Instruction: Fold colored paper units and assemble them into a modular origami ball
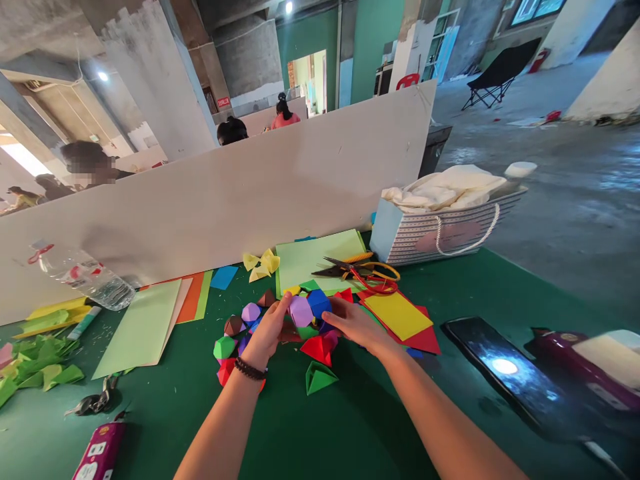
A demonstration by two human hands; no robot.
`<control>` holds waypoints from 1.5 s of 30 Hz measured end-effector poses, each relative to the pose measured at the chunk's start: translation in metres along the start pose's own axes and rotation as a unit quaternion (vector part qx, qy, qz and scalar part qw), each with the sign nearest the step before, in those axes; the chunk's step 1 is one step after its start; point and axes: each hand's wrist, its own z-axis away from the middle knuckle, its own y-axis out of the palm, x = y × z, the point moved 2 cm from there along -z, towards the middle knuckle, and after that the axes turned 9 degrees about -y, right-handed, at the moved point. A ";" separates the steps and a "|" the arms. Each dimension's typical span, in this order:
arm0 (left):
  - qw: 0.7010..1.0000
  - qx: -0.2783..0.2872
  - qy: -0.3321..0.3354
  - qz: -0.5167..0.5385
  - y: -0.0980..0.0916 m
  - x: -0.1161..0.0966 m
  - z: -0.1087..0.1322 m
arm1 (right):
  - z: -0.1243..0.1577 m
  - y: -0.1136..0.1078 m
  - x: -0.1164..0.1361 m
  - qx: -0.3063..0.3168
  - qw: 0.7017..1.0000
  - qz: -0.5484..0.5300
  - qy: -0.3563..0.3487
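A heap of small folded paper shapes (250, 312) in purple, blue, green, red and brown lies on the green table (350, 427). My left hand (267, 333) reaches into the heap, its fingers curled against a purple folded shape (301, 311). From the right, my right hand (353, 321) touches the same cluster with fingers stretched toward a blue shape (319, 301). A green folded piece (319, 377) lies alone just in front of the heap.
Scissors (363, 270) rest on light green paper (310, 260). Yellow and red sheets (400, 319), a phone (505, 370), a paper bag (440, 230), a plastic bottle (85, 277), green scraps (35, 363) and a white partition board (225, 200) surround the work spot. People sit beyond the board.
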 end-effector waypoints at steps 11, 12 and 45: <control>0.985 -0.092 0.134 -0.057 0.004 0.001 0.013 | 0.001 0.003 -0.002 -0.007 0.999 -0.010 0.047; 0.982 -0.088 0.159 -0.058 0.004 0.001 0.017 | 0.002 0.003 -0.002 -0.009 0.999 -0.010 0.044; 0.978 -0.044 0.185 -0.084 0.014 0.001 0.017 | 0.005 0.012 0.007 -0.072 0.993 -0.065 -0.065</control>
